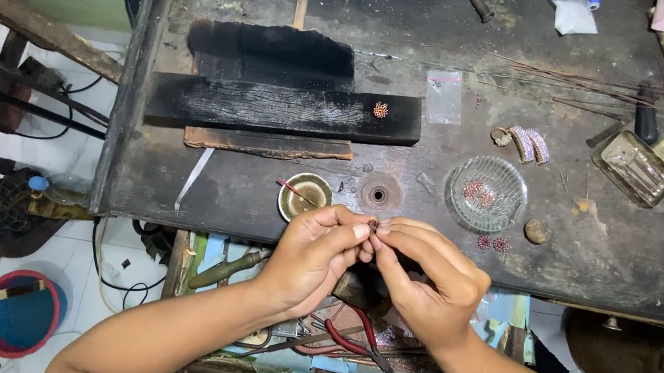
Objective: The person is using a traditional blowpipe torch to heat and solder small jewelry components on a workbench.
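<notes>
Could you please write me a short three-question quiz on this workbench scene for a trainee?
1. True or false: both hands are pinching one tiny piece between their fingertips.
2. Which thing holds small reddish pieces? A. the clear glass dish B. the small brass bowl C. the clear rectangular tray
3. In a few words: where do the red-handled pliers lie?

Key
1. True: the left hand and right hand meet at the piece, above the bench's near edge.
2. A.
3. Below the hands, on the cluttered shelf under the bench edge.
</notes>
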